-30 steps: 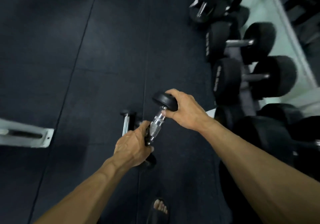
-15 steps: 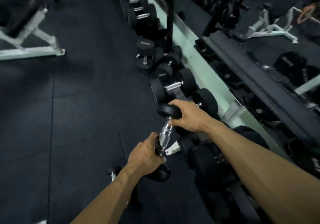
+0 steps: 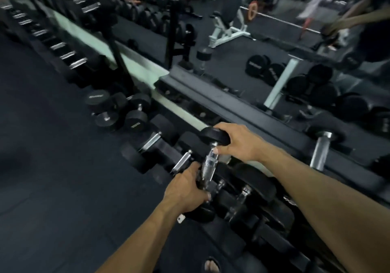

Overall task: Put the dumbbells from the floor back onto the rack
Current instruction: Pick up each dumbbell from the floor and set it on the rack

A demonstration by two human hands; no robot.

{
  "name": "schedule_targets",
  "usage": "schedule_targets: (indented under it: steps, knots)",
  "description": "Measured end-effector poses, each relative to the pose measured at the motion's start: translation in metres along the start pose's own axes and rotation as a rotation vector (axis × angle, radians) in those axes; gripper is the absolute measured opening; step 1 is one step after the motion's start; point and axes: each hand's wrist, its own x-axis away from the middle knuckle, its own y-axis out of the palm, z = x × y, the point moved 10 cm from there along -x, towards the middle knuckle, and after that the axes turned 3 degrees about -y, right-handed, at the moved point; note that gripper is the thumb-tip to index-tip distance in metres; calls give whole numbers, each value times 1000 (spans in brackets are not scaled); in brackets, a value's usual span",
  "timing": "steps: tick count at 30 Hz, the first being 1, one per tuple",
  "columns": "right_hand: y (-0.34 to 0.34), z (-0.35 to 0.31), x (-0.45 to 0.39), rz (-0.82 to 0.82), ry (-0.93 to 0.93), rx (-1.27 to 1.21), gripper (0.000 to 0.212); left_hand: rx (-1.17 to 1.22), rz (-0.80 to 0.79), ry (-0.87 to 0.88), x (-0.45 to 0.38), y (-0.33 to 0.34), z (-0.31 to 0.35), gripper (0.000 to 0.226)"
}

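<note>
Dark rubber gym floor (image 3: 52, 177), black steel dumbbell rack (image 3: 242, 112) at 2 o'clock; left hand (image 3: 185, 190) and right hand (image 3: 238, 142) grip black-ended chrome-handled dumbbell (image 3: 209, 165).

Dim gym – dark rubber floor (image 3: 52, 167); a wall mirror (image 3: 242, 47) reflects a white bench (image 3: 229, 31).

A gym's free-weights area. Black rubber floor (image 3: 52, 167); a long rack (image 3: 242, 112) carrying rows of black dumbbells (image 3: 135, 120) with chrome handles. A wall mirror (image 3: 232, 66) behind the rack reflects an adjustable bench (image 3: 229, 25) and a loaded barbell (image 3: 252, 12) at the far right.
</note>
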Motion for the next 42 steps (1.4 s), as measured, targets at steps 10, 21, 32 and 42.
schedule_targets:
  steps: [10,21,32,42]
  knots:
    - [-118,174,-31,-26,139,86,37,75,-138,48,-142,85,146,55]
    - [-141,270,-95,-26,173,11,36,62,-205,-11,-244,110,183,62]
    - [-133,294,-104,-57,290,-3,34,36,-277,-41,-261,111,178,55]
    - [-130,286,-96,-85,356,66,45,4,-251,4,-259,105,178,47]
